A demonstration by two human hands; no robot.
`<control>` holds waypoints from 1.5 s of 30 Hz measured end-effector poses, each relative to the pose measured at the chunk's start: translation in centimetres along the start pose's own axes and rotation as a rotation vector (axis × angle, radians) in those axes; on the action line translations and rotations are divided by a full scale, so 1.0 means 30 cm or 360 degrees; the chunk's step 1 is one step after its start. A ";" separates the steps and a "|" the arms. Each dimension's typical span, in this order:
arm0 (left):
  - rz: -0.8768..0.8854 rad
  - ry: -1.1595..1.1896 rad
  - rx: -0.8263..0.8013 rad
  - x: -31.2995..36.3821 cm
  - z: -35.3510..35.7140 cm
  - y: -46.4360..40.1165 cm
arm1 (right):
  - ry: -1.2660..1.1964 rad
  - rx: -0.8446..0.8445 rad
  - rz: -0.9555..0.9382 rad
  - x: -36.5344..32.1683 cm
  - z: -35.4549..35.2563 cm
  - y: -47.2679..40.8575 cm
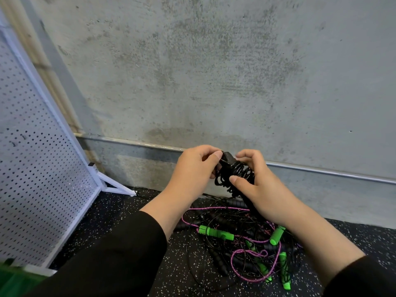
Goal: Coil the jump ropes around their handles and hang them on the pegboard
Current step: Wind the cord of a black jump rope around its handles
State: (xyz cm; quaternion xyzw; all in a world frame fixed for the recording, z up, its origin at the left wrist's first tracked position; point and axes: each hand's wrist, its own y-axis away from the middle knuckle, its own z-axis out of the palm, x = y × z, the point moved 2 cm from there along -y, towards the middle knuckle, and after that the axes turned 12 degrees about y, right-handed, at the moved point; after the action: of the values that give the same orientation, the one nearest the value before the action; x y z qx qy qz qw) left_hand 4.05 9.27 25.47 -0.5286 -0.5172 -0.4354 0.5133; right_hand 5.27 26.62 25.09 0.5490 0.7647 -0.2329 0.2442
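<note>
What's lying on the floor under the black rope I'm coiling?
Below the black rope held by both hands lies a tangled pile: green handles, black foam handles, a purple cord and thin black cords. The forearms cover part of the pile.

- Left of the rope pile (242, 239), bare floor (132, 213) runs to the pegboard (38, 168).
- The pegboard's white foot (116, 186) juts out left of the pile.
- Behind the pile, the concrete wall (214, 71) blocks the way.
- Right of the pile, floor lies open.

Gym: speckled rubber floor (132, 213), concrete wall (214, 71), pegboard (32, 168), jump ropes (246, 239)
</note>
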 end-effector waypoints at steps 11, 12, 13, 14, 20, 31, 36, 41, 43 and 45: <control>0.0513 -0.0553 -0.0148 0.029 0.026 0.022 | 0.0151 -0.0211 0.0046 0.005 0.018 -0.011; 0.0510 -0.0499 -0.0170 0.031 0.026 0.023 | 0.0167 -0.0225 0.0035 -0.003 0.018 -0.010; 0.0498 -0.0435 -0.0193 0.036 0.023 0.024 | 0.0182 -0.0226 0.0024 -0.008 0.017 -0.010; 0.0467 -0.0376 -0.0220 0.041 0.021 0.023 | 0.0190 -0.0221 0.0010 -0.011 0.016 -0.010; 0.0022 -0.0053 -0.0168 0.004 -0.004 -0.005 | 0.0148 -0.0142 -0.0001 -0.006 0.023 0.008; -0.0056 0.0197 -0.0256 0.015 -0.014 0.005 | -0.0091 0.0021 0.0064 0.002 0.026 0.002; -0.0073 0.0273 -0.0255 0.009 -0.009 0.007 | -0.0244 0.0080 0.0116 0.012 0.035 -0.006; -0.0222 0.0441 0.0238 -0.023 -0.027 -0.018 | -0.0605 0.0169 0.0227 0.017 0.043 -0.009; -0.0588 0.0536 0.0343 -0.060 -0.036 -0.016 | -0.0906 0.0222 0.0333 0.025 0.064 -0.016; -0.0947 0.0672 0.0158 -0.102 -0.022 -0.001 | -0.1194 0.0283 0.0440 0.022 0.090 -0.023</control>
State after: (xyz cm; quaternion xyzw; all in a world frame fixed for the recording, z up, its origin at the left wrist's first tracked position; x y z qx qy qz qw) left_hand 3.79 8.31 22.50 -0.2280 -0.5515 -0.6396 0.4846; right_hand 4.74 25.22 22.64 0.5426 0.5184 -0.4470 0.4868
